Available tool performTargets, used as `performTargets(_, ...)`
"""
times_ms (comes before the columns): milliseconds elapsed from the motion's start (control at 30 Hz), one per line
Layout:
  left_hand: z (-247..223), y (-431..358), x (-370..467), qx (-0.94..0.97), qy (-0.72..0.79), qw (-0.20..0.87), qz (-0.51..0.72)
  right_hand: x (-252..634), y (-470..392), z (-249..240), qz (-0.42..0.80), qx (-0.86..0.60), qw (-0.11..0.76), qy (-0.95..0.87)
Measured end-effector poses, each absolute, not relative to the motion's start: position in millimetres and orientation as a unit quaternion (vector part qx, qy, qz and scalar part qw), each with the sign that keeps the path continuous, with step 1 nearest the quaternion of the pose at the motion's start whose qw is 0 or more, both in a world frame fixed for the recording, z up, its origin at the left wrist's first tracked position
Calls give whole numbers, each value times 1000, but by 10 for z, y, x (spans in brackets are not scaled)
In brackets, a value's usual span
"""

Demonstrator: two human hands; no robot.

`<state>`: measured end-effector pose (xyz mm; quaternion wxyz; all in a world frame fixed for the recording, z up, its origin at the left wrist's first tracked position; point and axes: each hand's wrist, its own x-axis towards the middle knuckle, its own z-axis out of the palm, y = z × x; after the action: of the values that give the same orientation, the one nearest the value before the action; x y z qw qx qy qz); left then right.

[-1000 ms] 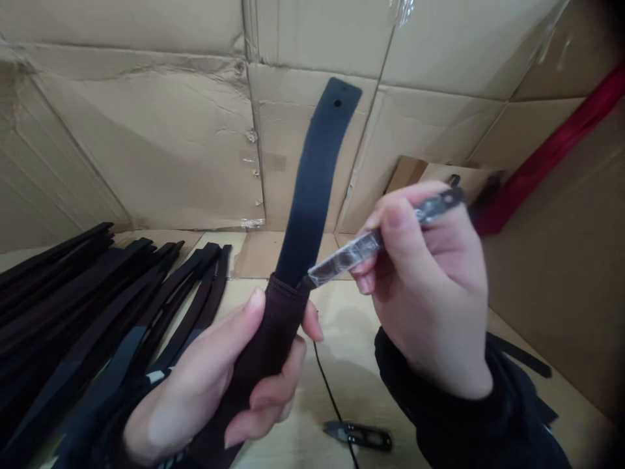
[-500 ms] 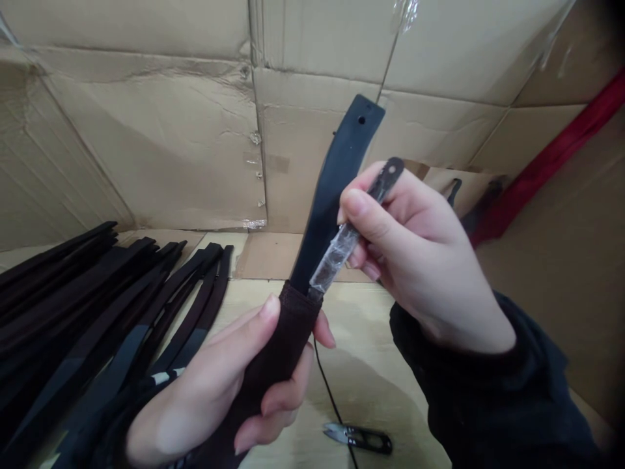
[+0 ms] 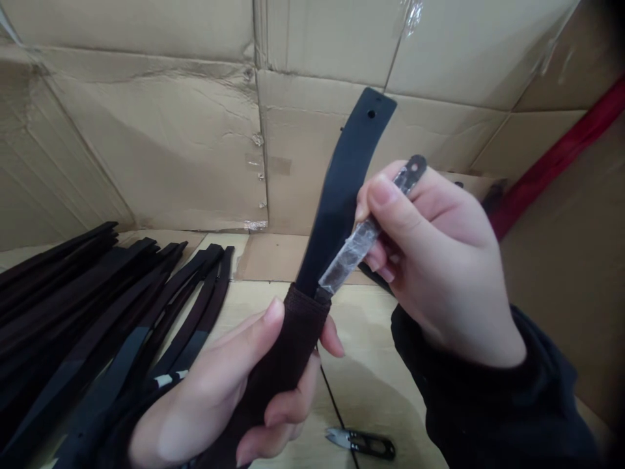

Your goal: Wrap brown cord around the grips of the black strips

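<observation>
My left hand [image 3: 234, 384] is wrapped around a dark brown fabric sleeve [image 3: 293, 345], its thumb along the near side of the sleeve's mouth. Out of that mouth rises a flat, dark blue-black strip [image 3: 336, 189], tilted up to the right, with a round hole near its top end. My right hand [image 3: 430, 247] pinches a narrow metal strip tool [image 3: 349, 254] partly wrapped in clear tape. The tool's upper end has a small hole, and its lower tip is at the sleeve's opening, beside the strip. How far the tip goes in is hidden.
Several dark curved strips [image 3: 131, 306] lie piled on the left. Thread snips [image 3: 361, 444] rest on the pale tabletop [image 3: 390, 384] below my hands, over a thin black cord [image 3: 332, 397]. Cardboard walls [image 3: 195, 143] stand behind, and a red band [image 3: 561, 156] runs along the right.
Both hands, with the sleeve, strip and tool, have shifted slightly right. My right hand has moved a little farther from the strip, and the tool leans more to the right.
</observation>
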<state>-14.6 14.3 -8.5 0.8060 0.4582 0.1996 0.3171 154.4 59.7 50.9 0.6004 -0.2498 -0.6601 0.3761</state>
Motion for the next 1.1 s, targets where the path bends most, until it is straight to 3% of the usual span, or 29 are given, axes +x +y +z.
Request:
performTargets(333, -75, 143, -197, 440, 191, 816, 323, 1463, 458, 545, 344, -268, 529, -728)
performTargets(700, -74, 159, -240, 440, 144, 833, 301, 1477, 432, 624, 259, -304, 637, -659)
performTargets(1100, -60, 98, -311, 453, 175, 824, 292, 1488, 388, 723, 313, -316, 504, -741)
